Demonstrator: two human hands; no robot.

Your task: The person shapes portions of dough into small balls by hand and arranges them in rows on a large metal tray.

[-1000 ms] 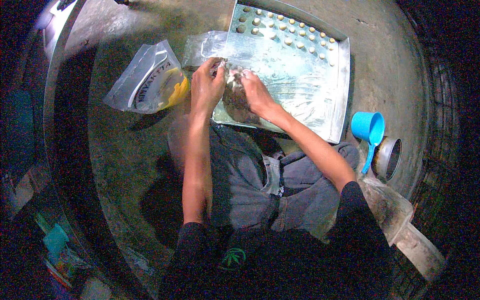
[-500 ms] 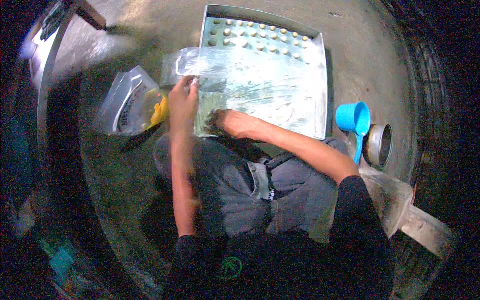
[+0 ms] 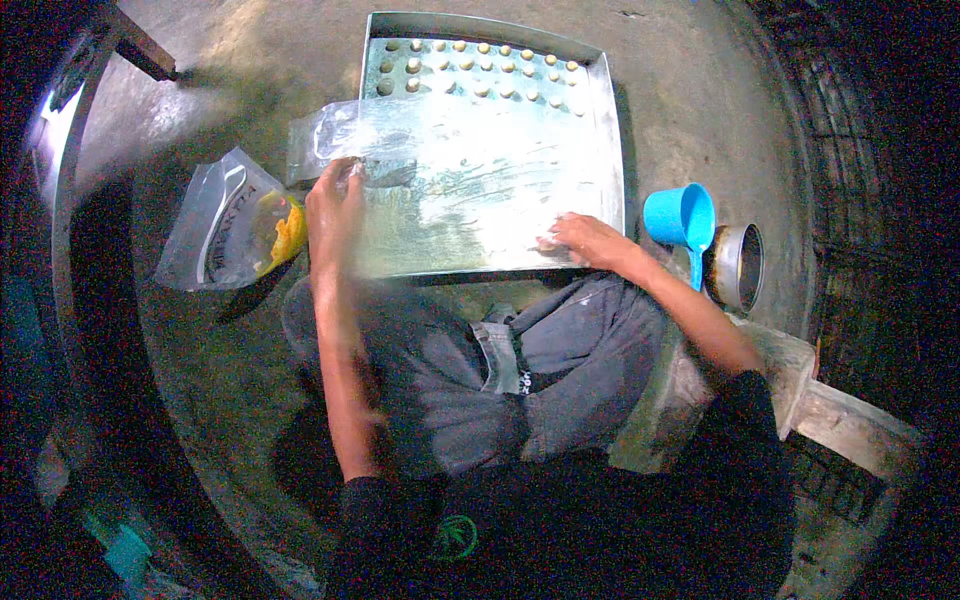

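Note:
A large shallow metal tray lies on the floor before my knees, its bottom streaked with a shiny smear. Several small round pale dough pieces stand in rows along its far side. My left hand is at the tray's left edge with curled fingers; what they pinch, if anything, is unclear. Just beyond it, a clear plastic bag lies partly over the edge. My right hand presses bent fingers, closed together, onto the tray's near right corner. Something whitish shows at those fingertips, too small to name.
Left of the tray lies a clear plastic pouch with a yellow content. On the right stand a blue dipper with a handle and a round metal tin. A low wooden piece is at my right side.
My right hand has swept from the tray's near left corner across to its near right corner. My left hand stays at the left edge. The whole view has shifted slightly.

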